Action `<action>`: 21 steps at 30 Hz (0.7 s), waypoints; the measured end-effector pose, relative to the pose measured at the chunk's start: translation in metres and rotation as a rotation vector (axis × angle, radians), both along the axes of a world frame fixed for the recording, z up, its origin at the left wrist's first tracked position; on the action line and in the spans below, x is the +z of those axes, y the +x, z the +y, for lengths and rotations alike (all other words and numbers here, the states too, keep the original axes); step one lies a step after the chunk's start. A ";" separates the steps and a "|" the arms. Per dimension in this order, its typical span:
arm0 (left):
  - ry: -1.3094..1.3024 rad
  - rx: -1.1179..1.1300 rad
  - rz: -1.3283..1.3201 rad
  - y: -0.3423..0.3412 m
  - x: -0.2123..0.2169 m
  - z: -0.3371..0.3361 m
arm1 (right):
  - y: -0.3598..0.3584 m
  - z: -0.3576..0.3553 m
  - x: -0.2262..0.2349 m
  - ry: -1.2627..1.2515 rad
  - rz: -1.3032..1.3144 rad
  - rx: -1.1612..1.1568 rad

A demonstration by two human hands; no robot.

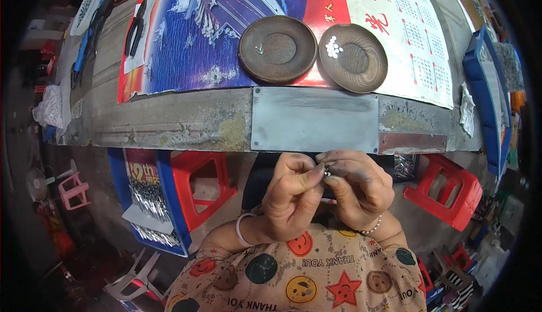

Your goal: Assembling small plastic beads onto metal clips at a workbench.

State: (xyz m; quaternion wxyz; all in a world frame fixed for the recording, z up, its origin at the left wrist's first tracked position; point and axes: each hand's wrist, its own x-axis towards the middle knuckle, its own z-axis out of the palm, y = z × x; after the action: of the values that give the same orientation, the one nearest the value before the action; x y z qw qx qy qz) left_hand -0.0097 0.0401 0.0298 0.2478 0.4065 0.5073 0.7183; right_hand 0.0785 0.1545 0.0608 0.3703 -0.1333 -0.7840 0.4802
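Note:
Close together in front of my chest, below the table edge, are my left hand [294, 194] and my right hand [361, 185]. Both are closed in a pinch, fingertips meeting at a tiny shiny metal piece [327, 173]. Fingers cover most of the piece, so its kind cannot be made out. On the table beyond, two brown wooden dishes stand side by side. The left dish [279, 73] holds a few tiny greenish bits [259, 49]; the right dish [372, 77] holds several small white pieces [333, 47].
A grey metal plate [314, 120] lies along the table's front edge. Black-handled pliers [135, 32] rest on the calendar poster [197, 77]. Left of me a blue crate [179, 210] holds many thin metal parts. Red stools [199, 182] flank me; a blue tray [488, 97] is at right.

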 end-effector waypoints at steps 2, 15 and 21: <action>0.005 -0.003 0.030 0.001 0.002 0.000 | 0.005 0.000 0.004 -0.068 -0.026 0.024; -0.023 -0.169 -0.250 -0.003 0.014 -0.002 | 0.004 0.002 0.001 -0.623 0.090 0.140; -0.114 -0.156 -0.384 -0.002 0.009 -0.002 | -0.001 0.001 0.001 -0.099 -0.095 -0.050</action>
State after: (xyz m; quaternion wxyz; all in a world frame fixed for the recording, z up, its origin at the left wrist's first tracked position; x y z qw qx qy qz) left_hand -0.0117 0.0382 0.0385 0.4173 0.2855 0.4575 0.7315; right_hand 0.0774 0.1554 0.0614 0.3375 -0.1934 -0.7724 0.5021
